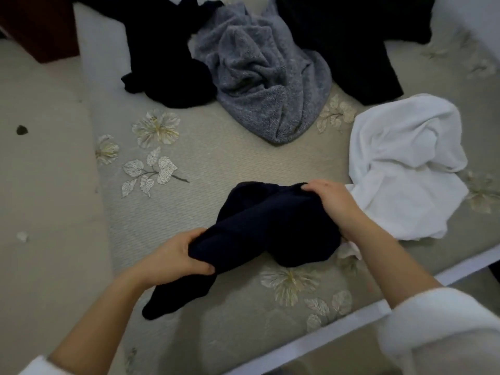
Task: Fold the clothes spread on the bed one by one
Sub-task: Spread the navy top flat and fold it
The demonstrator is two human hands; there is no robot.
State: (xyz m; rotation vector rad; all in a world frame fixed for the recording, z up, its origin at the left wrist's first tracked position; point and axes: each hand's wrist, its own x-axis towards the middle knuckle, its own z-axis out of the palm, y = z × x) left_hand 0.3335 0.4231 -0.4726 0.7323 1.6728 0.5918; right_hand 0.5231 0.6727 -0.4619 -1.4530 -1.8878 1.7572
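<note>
Dark navy garment (270, 226) lies bunched on the bed (211, 169), near the front edge, between both hands. Left grip (176, 255) is curled round the garment's lower left end, thumb on top, fingers underneath. A loose tail of the cloth trails down-left from it onto the bedcover. Right grip (332, 201) clutches the garment's upper right end, fingers folded over a bunch of fabric. Garment is partly lifted and twisted, not flat.

White garment (405, 163) sits crumpled just right of the right grip, one corner tucked under the navy piece. Grey knit garment (265, 77) is heaped at mid-bed, further back. Black garment (167, 55) lies left of the grey knit, touching it. Another black garment (351, 44) lies to its right, at the far side. Bedcover is pale with a flower and leaf print. White sleeve (446, 320) is pushed up on the right forearm. Beige floor (40, 185) is on the left, with a small dark speck (21, 129) on it.
</note>
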